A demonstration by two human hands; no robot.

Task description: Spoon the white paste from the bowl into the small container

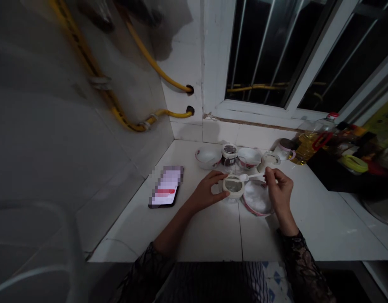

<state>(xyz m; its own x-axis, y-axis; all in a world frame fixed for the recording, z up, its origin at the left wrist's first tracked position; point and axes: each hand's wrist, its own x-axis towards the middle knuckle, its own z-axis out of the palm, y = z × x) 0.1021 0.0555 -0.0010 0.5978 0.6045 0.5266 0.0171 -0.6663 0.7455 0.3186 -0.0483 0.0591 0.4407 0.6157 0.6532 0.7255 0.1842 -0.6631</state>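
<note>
My left hand [207, 190] is curled around a small round clear jar with a white rim [233, 187] on the white counter. My right hand [278, 188] pinches the handle of a white spoon [249, 177] whose bowl rests over the jar's rim. Just right of the jar sits a bowl with a pink edge, full of white powder [257, 198], partly behind my right hand.
A phone [166, 187] with a lit screen lies on the left of the counter [213, 235]. Behind the jar stand two bowls [208, 157], a dark-lidded jar [229, 154] and white lids [269, 159]. Oil bottles [310, 139] and a black stove stand at the right.
</note>
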